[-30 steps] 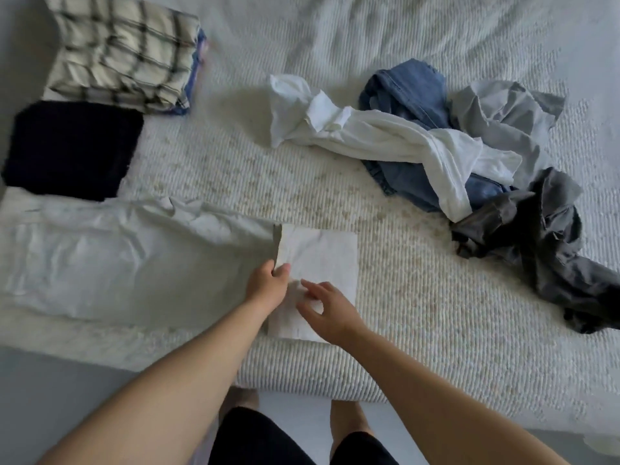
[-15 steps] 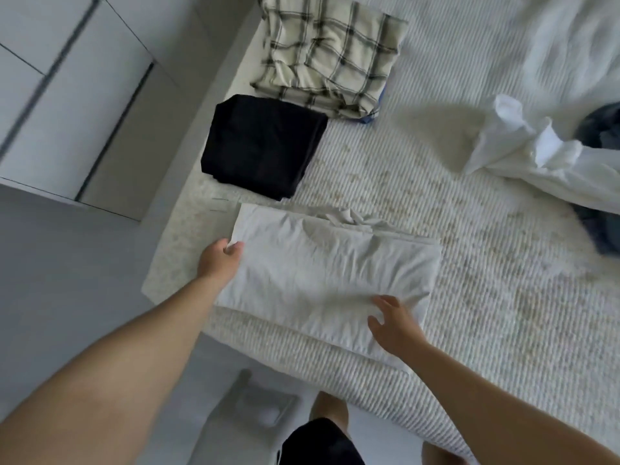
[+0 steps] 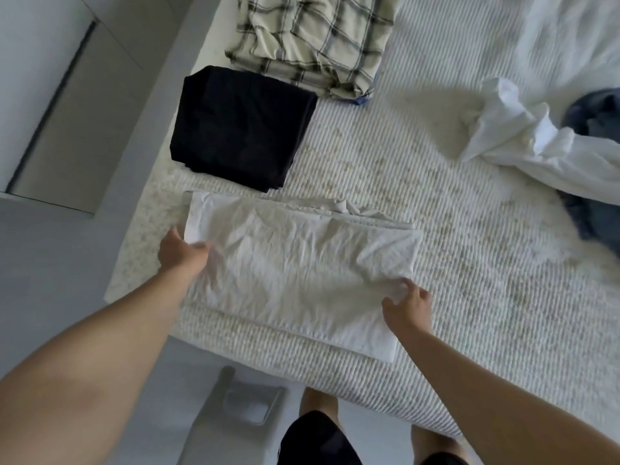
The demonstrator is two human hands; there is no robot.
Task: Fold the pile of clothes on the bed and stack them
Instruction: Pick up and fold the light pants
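Observation:
A white garment (image 3: 295, 270), folded into a long rectangle, lies across the near edge of the bed (image 3: 469, 263). My left hand (image 3: 181, 251) grips its left end, fingers curled into the cloth. My right hand (image 3: 407, 305) pinches its right end near the front corner. Behind it lies a folded black garment (image 3: 241, 125), and beyond that a folded plaid piece (image 3: 312, 38) on a blue one. At the right edge sits the unfolded pile: a crumpled white shirt (image 3: 523, 142) over blue denim (image 3: 593, 115).
A grey cabinet with drawer fronts (image 3: 60, 105) stands left of the bed. On the floor below the bed's edge is a grey stool or bin (image 3: 235, 414). My legs and black shorts (image 3: 318, 441) show at the bottom.
The view swung left from the pile to the white garment, which went from spread long to a shorter folded rectangle. My hands moved apart to its two ends and now take hold of it.

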